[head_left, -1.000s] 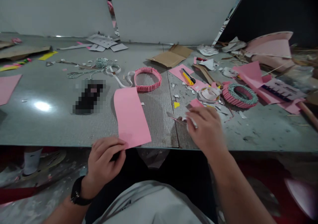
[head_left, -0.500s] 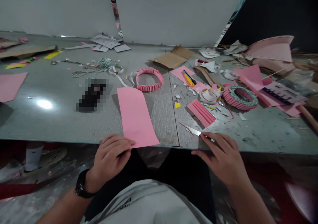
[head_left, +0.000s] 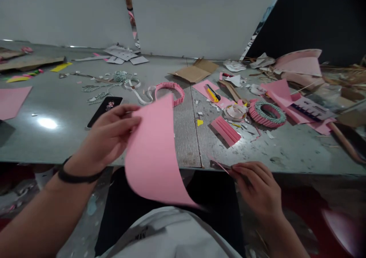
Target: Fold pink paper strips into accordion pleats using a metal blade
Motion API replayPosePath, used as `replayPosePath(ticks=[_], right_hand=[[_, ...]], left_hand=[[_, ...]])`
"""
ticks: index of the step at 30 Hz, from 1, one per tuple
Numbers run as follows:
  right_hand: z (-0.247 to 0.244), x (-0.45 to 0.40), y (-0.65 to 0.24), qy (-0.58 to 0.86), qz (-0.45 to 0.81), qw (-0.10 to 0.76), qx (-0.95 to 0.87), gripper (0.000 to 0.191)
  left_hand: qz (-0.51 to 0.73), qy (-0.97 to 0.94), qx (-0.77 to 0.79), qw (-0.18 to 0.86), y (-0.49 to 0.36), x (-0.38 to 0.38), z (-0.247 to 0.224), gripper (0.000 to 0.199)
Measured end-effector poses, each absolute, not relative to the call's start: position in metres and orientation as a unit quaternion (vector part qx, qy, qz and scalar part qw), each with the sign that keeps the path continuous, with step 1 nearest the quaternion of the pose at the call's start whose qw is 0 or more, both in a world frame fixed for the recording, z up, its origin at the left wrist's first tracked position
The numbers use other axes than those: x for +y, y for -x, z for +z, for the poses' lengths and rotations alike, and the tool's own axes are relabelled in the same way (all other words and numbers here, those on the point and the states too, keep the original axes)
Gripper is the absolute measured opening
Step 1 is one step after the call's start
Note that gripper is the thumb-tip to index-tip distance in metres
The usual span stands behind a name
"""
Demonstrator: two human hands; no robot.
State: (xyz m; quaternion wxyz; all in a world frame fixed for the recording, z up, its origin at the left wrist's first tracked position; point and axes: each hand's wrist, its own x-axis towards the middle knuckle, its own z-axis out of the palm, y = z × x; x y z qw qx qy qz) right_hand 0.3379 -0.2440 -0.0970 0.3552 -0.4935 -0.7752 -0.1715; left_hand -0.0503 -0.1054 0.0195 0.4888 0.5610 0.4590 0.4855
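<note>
A pink sheet (head_left: 154, 155) hangs curved over the table's front edge and my lap, pinched near its upper left corner by my left hand (head_left: 111, 132). Closed at the front edge, my right hand (head_left: 257, 185) holds a thin blade (head_left: 221, 164), its tip pointing left. Beyond the blade lies a ridged pink piece (head_left: 225, 131). The pleated pink ring (head_left: 178, 92) stands behind the sheet's top edge. A black phone (head_left: 100, 111) lies beyond my left hand.
A yellow cutter (head_left: 213, 94), a tape roll (head_left: 235, 113) and a pink ring with green-white cord (head_left: 267, 113) lie at the right among scraps. Brown cardboard (head_left: 194, 70) lies farther back. Another pink sheet (head_left: 13, 102) is at the far left.
My left hand has lifted the pink sheet off the table and moved up and left, and the sheet now bends. My right hand with the blade has dropped slightly towards me.
</note>
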Motion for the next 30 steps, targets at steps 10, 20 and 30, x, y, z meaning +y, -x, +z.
replayPosePath(ticks=[10,20,30], right_hand=[[-0.065,-0.199,-0.377,0.619,-0.236,0.312,-0.681,0.011],[-0.008,-0.079,-0.273,0.527,0.259,0.401,-0.703,0.023],[-0.04,-0.035,-0.238,0.548,0.427,0.374,-0.614,0.037]], left_hand=[[0.278,-0.64,0.488,0.524,0.01,-0.01,-0.017,0.021],[0.305,-0.63,0.411,0.584,0.018,0.01,-0.033,0.046],[0.282,-0.741,0.374,0.481,0.023,0.009,-0.041,0.032]])
